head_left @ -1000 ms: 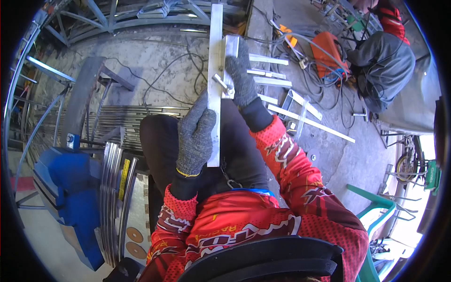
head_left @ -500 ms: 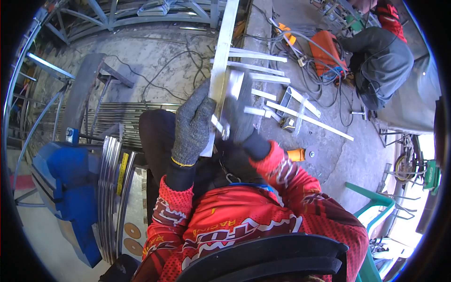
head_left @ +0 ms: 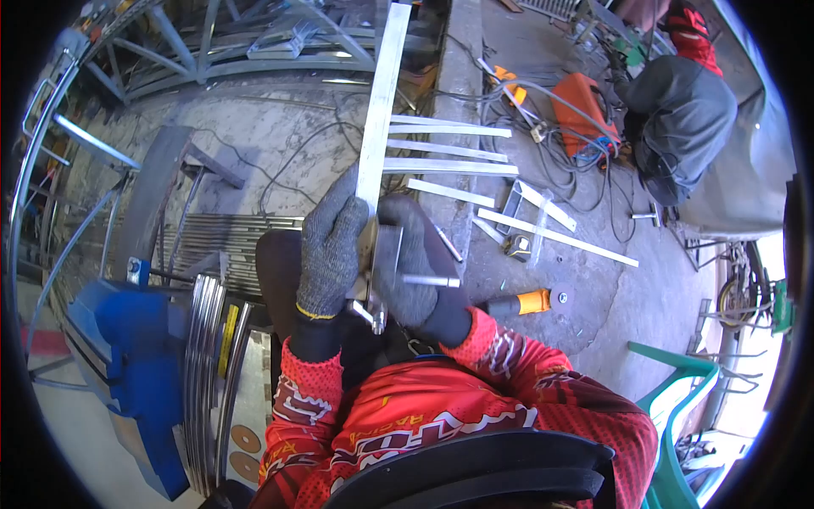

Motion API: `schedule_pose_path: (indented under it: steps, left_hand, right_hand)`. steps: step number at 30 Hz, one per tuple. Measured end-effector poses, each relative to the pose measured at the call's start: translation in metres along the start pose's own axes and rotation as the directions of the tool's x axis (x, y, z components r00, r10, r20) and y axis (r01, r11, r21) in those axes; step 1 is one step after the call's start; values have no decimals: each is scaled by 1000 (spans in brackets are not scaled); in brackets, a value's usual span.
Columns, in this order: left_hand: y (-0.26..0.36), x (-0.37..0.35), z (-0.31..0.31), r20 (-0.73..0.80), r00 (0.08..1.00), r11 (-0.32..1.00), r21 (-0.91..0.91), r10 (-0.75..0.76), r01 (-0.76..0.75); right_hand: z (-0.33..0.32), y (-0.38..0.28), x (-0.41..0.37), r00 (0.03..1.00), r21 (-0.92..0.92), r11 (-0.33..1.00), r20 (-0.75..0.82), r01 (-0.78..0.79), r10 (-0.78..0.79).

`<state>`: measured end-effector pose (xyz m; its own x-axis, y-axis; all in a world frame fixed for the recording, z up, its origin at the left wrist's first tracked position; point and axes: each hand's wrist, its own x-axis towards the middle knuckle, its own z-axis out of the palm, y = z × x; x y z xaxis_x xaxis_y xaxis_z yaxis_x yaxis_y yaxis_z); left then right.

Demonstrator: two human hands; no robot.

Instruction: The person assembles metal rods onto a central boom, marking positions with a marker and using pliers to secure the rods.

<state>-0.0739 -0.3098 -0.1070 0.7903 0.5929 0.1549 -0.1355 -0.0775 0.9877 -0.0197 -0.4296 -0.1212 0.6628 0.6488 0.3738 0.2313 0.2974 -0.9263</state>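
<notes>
A long flat metal bar (head_left: 383, 102) slants upward from my lap, with the gloved fingers of my left hand (head_left: 331, 246) wrapped round its lower part. Close beside it, my gloved right hand (head_left: 409, 263) is closed round a metal clamp (head_left: 388, 254) at the bar's lower end. The clamp's cross handle sticks out to the right, and its lower end shows between my wrists. My palms hide part of the contact between clamp and bar. Several pale metal strips (head_left: 458, 167) lie to the right of the bar.
An orange-and-black grinder (head_left: 534, 301), a tape measure (head_left: 518, 246) and an orange case (head_left: 583, 110) with cables are on the floor to the right. A co-worker (head_left: 687, 119) crouches at upper right. Blue machine (head_left: 136, 339) and curved metal strips (head_left: 203, 365) stand at left; green chair (head_left: 678, 373) at lower right.
The bar and my left hand have shifted slightly left and down. My right hand, blurred before, has come lower and closer to the bar's lower end. The grinder's body now shows more.
</notes>
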Motion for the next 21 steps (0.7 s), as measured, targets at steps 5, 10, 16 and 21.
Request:
schedule_pose_path:
  steps: [5,10,16,21]
  left_hand:
    - [-16,-21,5,92,994,993,-99,-62,71]
    - [-25,-43,16,95,995,997,-76,-18,25]
    - [-22,-41,29,125,977,912,-355,-172,206]
    - [-20,-45,25,180,939,812,-472,-292,343]
  right_hand:
    - [-66,93,92,993,-251,965,-106,-79,53]
    - [-93,44,167,959,-34,977,-189,210,-213]
    - [-63,50,109,961,-307,924,-82,228,-264]
    - [-46,58,49,984,-262,958,-103,113,-145]
